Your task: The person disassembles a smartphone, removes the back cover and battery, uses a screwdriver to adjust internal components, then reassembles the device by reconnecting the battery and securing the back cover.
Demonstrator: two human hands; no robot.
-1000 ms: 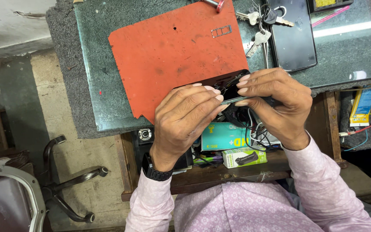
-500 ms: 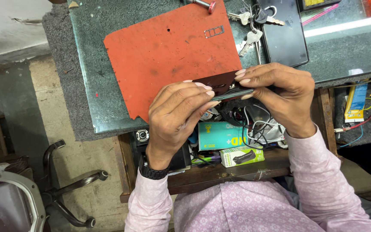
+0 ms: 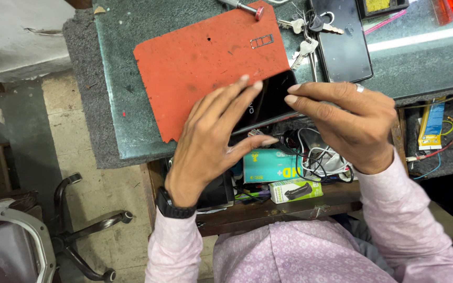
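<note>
A black phone (image 3: 271,99) is held flat between both hands over the near edge of a red mat (image 3: 205,63) on a glass-topped bench (image 3: 121,115). My left hand (image 3: 216,136) grips its left side, fingers spread over the screen and thumb under the near edge. My right hand (image 3: 342,118), with a ring on one finger, pinches the phone's right edge with its fingertips. A small metal tray piece (image 3: 262,41) lies on the mat's far side.
A second dark phone (image 3: 342,42), a bunch of keys (image 3: 302,34) and a red-capped tool (image 3: 247,7) lie at the back. The shelf under the bench holds a teal box (image 3: 271,165), a green box (image 3: 294,189) and tangled cables (image 3: 318,157). A chair base (image 3: 85,225) stands at the left.
Both hands have shifted on the phone: my left fingers have spread out over its screen and the phone now lies flatter, its dark face showing. The view moved closer.
</note>
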